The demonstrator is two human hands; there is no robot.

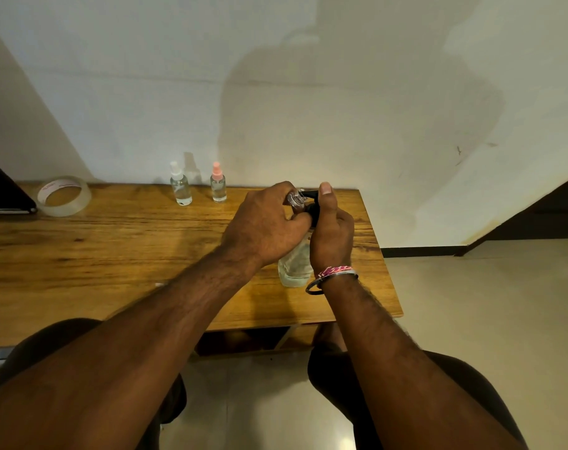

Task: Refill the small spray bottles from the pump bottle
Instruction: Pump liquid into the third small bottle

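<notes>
On the far left of the wooden bench lies a roll of clear tape. Right of it, against the wall, stand two small spray bottles, upright and capped: one with a white cap, one with a pink cap. They sit well apart from the hands, to the left and farther back.

Near the bench's right end, the left hand holds a small clear bottle in a curled grip, its open mouth tipped toward the black pump head. The nozzle's long axis points left, straight at that mouth; whether they touch I cannot tell. The right hand has its grip clenched around the pump, thumb up on top. Beneath both hands the clear pump bottle stands upright on the bench. A press of the pump looks likely next.
</notes>
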